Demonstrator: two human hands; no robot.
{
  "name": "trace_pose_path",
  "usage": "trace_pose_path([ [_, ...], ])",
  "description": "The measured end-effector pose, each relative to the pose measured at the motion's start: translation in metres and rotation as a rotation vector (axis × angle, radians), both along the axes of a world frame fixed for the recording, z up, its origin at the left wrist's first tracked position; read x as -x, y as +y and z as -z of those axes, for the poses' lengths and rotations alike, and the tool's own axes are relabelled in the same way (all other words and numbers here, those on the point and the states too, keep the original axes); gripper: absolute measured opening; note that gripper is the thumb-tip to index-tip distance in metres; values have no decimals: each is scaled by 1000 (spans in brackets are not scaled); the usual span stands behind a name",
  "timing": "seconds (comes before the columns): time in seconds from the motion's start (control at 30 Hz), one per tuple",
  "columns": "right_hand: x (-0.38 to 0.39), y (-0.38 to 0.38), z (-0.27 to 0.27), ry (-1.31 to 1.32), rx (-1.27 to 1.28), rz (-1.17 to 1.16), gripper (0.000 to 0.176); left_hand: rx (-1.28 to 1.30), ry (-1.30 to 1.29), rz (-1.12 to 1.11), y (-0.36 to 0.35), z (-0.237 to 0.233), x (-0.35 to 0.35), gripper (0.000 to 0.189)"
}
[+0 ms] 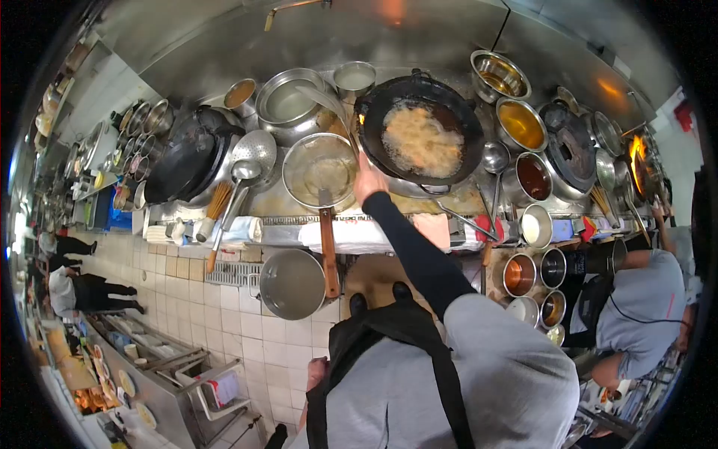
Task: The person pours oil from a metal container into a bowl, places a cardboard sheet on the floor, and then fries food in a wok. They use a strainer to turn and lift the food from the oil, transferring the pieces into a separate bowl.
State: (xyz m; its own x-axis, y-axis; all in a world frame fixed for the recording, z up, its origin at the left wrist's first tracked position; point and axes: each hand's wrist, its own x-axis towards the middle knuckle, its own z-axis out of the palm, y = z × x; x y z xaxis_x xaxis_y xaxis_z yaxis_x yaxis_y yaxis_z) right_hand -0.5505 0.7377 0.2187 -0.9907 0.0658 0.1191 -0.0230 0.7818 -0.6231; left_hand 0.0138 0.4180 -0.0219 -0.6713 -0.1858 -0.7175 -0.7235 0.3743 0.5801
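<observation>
My right hand [368, 182] reaches over the stove front, closed around the handle of a metal wok spatula [323, 99]. The spatula's broad head points up and left, beside the left rim of a black wok [366, 142]. Pale battered pieces [423, 141] bubble in oil inside that wok. A wire-mesh strainer [318, 161] with a wooden handle lies just left of my right hand. Down at my left side hangs my left hand [318, 370], its fingers curled and nothing visible in them.
A deep pot [293, 283] stands below the strainer's handle. Another black wok [187, 161], a perforated skimmer [256, 152] and a ladle [245, 172] are at left. Sauce pots [532, 176] line the right. A co-worker [643, 299] stands right, near an open flame [638, 161].
</observation>
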Motion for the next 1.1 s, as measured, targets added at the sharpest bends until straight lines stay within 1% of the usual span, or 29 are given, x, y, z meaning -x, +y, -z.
trace_pose_path([
  [0.03,-19,-6,0,7,66,29,53,-207,-126,-348,1,-10,14,17],
  [0.07,-48,-13,2,-36,139,38,53,-201,-160,-384,-3,-23,23,22],
  [0.1,-83,-20,-1,-78,213,52,52,-202,-136,-309,-13,-24,31,21],
  [0.13,-114,-28,20,32,301,55,51,-203,-111,-236,-26,-12,33,21],
  [0.17,-140,-37,54,141,390,54,51,-203,-84,-165,-40,2,34,21],
  [0.2,-164,-44,99,47,483,35,52,-202,-75,-117,-51,4,38,20],
  [0.23,-174,-45,109,-124,606,14,52,-209,-85,-98,-60,4,50,20],
  [0.27,-184,-46,120,-299,712,11,53,-240,-122,-124,-67,2,64,19],
  [0.33,-200,-42,91,-816,965,7,53,-302,-206,-190,-76,-11,96,19],
  [0.43,-210,-46,54,-809,776,-111,51,-357,-275,-269,-83,-25,152,17],
  [0.47,-211,-45,42,-845,879,-129,52,-378,-215,-315,-82,-25,169,19],
  [0.5,-214,-44,33,-876,984,-143,53,-455,-139,-391,-73,-45,189,18],
  [0.53,-218,-41,29,-902,1090,-156,54,-459,-129,-257,-78,-38,207,20],
  [0.57,-222,-38,34,-886,1064,-94,54,-463,-119,-123,-82,-32,224,23],
  [0.67,-242,-22,75,-821,980,97,53,-687,-105,-244,-63,-45,269,37],
  [0.73,-269,-1,89,-789,888,189,52,-737,-133,-328,-31,-81,293,48],
  [0.77,-291,16,123,-733,960,206,46,-762,-147,-374,-13,-98,304,53],
  [0.8,-315,35,132,-758,850,238,28,-824,-165,-344,0,-106,313,56],
  [0.83,-350,61,183,-858,315,39,27,-886,-184,-317,12,-113,321,59],
  [0.87,-384,86,232,-896,-222,-171,26,-947,-203,-292,25,-121,329,62],
  [0.9,-427,106,259,-980,-394,-177,21,-1050,-202,-285,41,-135,333,64],
  [0.93,-478,130,305,-1061,-568,-185,18,-1152,-200,-281,59,-154,337,67],
  [0.97,-531,157,360,-1076,-517,-343,21,-1254,-197,-279,70,-163,341,69],
  [1.03,-553,144,274,-1219,-528,-343,25,-1360,-222,-275,80,-155,350,72],
  [1.07,-562,139,257,-1255,-470,-291,25,-1413,-239,-273,86,-152,353,73],
  [1.1,-578,135,251,-1291,-411,-238,27,-1377,-222,-295,93,-163,357,73],
])
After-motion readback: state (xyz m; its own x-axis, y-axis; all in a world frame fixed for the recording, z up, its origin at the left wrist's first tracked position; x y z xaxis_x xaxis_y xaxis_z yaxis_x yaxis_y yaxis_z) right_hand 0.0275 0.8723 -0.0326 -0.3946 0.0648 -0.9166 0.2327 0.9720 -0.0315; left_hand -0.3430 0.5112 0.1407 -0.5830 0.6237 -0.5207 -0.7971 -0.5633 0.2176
